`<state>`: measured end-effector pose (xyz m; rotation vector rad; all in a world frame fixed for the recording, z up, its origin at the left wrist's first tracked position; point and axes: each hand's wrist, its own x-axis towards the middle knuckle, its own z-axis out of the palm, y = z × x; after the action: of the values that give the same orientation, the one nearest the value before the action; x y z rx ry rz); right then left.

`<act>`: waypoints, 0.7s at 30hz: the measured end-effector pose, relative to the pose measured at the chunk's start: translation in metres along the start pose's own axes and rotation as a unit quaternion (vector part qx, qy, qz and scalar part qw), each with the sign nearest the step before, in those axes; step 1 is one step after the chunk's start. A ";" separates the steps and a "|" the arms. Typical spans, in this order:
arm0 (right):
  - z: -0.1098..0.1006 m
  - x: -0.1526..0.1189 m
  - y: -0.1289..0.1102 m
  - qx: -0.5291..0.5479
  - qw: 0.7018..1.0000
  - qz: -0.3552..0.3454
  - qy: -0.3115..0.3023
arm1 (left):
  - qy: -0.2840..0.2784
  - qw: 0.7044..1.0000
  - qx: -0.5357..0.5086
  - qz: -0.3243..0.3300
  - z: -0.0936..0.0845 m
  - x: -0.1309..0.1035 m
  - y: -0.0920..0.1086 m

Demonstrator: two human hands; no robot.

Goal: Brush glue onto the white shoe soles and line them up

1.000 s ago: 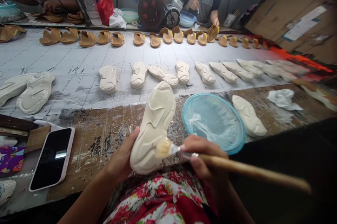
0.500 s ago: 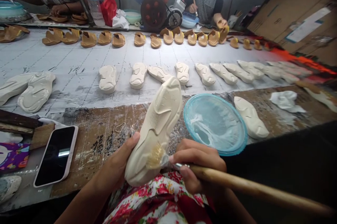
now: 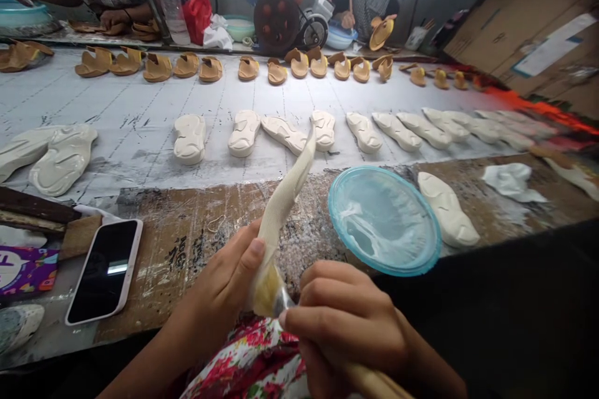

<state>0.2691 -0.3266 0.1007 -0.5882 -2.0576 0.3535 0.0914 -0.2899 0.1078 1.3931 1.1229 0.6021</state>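
At nine o'clock, soles (image 3: 63, 158): two, white, one overlapping the other, on a white sheet.
Packet (image 3: 28, 269): purple, half past eight.
Phone (image 3: 103, 273): dark screen up, eight o'clock, on brown board.
Left hand (image 3: 219, 280): half past seven; closed on the held sole, thumb on its near side, other fingers partly hidden.
Brush (image 3: 266, 293): pale bristles against the held sole's lower end; handle toward five o'clock.
Held sole (image 3: 285, 199): white, ribbed, seen nearly edge-on, just below centre; tip toward one o'clock.
Machine (image 3: 278, 15): orange-topped, twelve o'clock, behind the tan row (image 3: 248, 68).
Right hand (image 3: 346, 318): five o'clock; fingers curled together, pinching the brush near its metal collar.
Person (image 3: 374, 5): one o'clock, with a thin stick and a tan piece.
Tub (image 3: 402, 271): blue, four o'clock, white smears inside.
Spare sole (image 3: 447, 208): white, three o'clock, just beside the tub.
Rag (image 3: 515, 180): white, crumpled, three o'clock.
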 end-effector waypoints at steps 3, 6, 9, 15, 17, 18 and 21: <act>0.001 -0.004 -0.001 -0.022 0.999 -0.038 -0.012 | 0.037 0.988 -0.143 -0.032 0.007 0.006 -0.005; 0.003 -0.014 -0.001 -0.045 0.998 -0.029 -0.018 | 0.012 0.937 -0.321 -0.139 0.009 0.017 -0.010; -0.001 -0.028 0.002 -0.039 0.999 0.026 0.000 | -0.078 0.871 -0.433 -0.219 0.003 0.029 -0.017; -0.043 -0.059 0.012 -0.084 0.950 0.245 0.176 | -0.046 0.836 -0.542 -0.068 -0.009 0.030 -0.041; -0.060 -0.067 0.016 -0.166 0.881 0.367 0.248 | -0.002 0.823 -0.567 -0.025 -0.009 0.028 -0.052; -0.066 -0.071 0.020 -0.205 0.846 0.419 0.259 | -0.030 0.821 -0.570 -0.023 -0.008 0.029 -0.059; -0.076 -0.081 0.033 -0.237 0.798 0.512 0.211 | -0.176 0.827 -0.530 -0.070 -0.010 0.033 -0.083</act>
<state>0.3789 -0.3405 0.0673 -1.9107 -1.2078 0.2630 0.0731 -0.2690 0.0223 0.4035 0.4123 0.6659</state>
